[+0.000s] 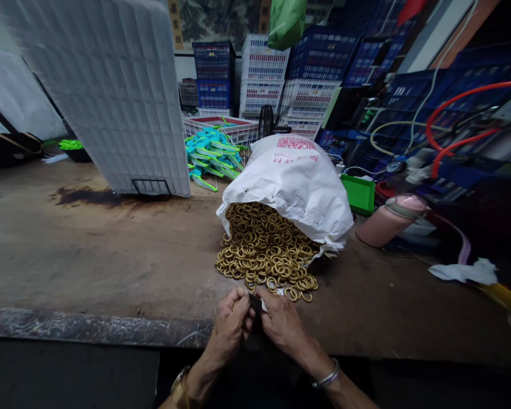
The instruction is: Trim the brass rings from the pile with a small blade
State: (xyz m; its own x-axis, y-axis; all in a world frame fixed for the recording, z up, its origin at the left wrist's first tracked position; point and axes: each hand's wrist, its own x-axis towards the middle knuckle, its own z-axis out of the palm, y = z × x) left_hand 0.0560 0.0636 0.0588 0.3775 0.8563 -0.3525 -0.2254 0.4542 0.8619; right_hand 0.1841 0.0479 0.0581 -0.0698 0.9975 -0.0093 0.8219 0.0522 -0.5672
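Observation:
My left hand point(231, 319) and my right hand point(282, 319) are close together over the table's front edge, fingers curled inward. Between them is a small dark piece point(254, 307), too dim to name; both hands seem to pinch it. A bit of something white shows at the right fingertips. Just beyond the fingers, many brass-coloured rings point(268, 258) spill in a heap from the mouth of a white woven sack point(298, 176) lying on its side. The nearest rings lie almost at my fingertips.
On the wooden table point(111, 255), a tall white ribbed panel point(123, 102) stands at left. Behind the sack are blue and green plastic pieces point(215, 153) and stacked crates point(262, 79). To the right are a pink bottle point(392, 218), a green tray point(357, 193) and orange hoses point(438, 119).

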